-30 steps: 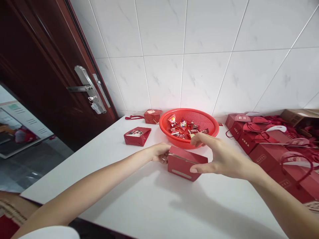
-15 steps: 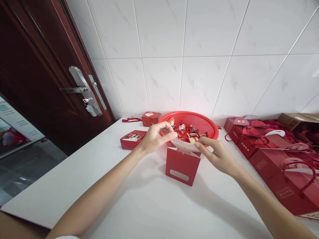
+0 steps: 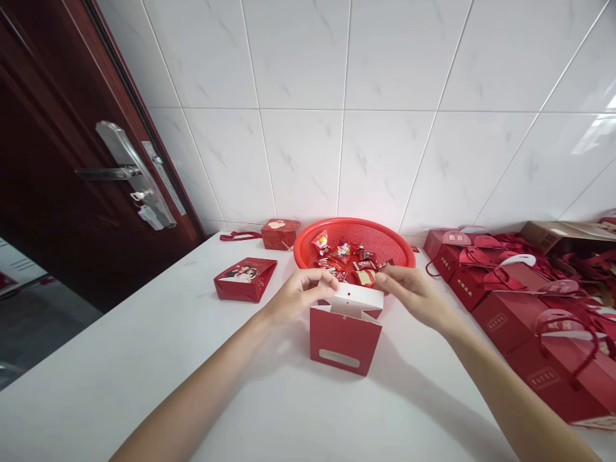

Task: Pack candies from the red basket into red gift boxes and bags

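Observation:
A red gift box (image 3: 344, 340) stands upright on the white table, its top open and a white inner flap raised at the back. My left hand (image 3: 305, 292) pinches the flap's left edge between thumb and fingers. At the flap's right edge, the closed fingertips of my right hand (image 3: 409, 289) hold the box's far side. Just behind the box is a red mesh basket (image 3: 356, 228) with several wrapped candies (image 3: 341, 253) in it.
On the left of the white table (image 3: 192, 346) lie a red box with a picture (image 3: 245, 279), a small patterned box (image 3: 280, 235) and a red ribbon (image 3: 240, 236). Several red gift boxes (image 3: 543, 333) crowd the right side. A tiled wall (image 3: 298, 160) rises behind.
The white flap now stands more upright, with both hands slightly lower at its edges. The whole view has shifted a little, moving the door and table items leftward.

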{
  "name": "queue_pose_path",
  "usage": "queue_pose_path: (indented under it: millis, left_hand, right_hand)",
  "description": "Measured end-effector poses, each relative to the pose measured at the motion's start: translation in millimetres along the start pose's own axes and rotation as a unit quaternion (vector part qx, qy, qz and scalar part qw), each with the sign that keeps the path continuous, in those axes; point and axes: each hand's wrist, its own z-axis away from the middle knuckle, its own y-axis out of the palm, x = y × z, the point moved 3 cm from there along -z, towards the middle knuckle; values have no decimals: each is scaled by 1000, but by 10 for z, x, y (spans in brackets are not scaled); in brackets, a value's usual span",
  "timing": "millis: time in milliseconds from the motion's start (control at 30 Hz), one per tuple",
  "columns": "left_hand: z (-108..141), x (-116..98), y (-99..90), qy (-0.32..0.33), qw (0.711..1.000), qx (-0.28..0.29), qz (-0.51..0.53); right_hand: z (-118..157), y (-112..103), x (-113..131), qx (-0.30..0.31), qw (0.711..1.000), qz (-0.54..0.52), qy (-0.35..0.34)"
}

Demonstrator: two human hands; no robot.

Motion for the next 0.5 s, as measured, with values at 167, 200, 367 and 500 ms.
queue_pose_path:
  millis: [167, 200, 367, 500]
  left_hand:
    - [50, -123, -116, 48, 995, 73, 38]
    - [33, -152, -157, 64, 993, 86, 58]
    - [-365, -248, -369, 58, 995, 80, -28]
    - [-869, -125, -336, -65, 903, 195, -378]
  right_hand:
    - [-321, -269, -107, -80, 995, -57, 1]
    - [-404, -286, -163, -87, 994, -67, 7]
    - [-764, -230, -483, -113, 988, -92, 49]
    - [-879, -168, -659, -144, 977, -115, 104]
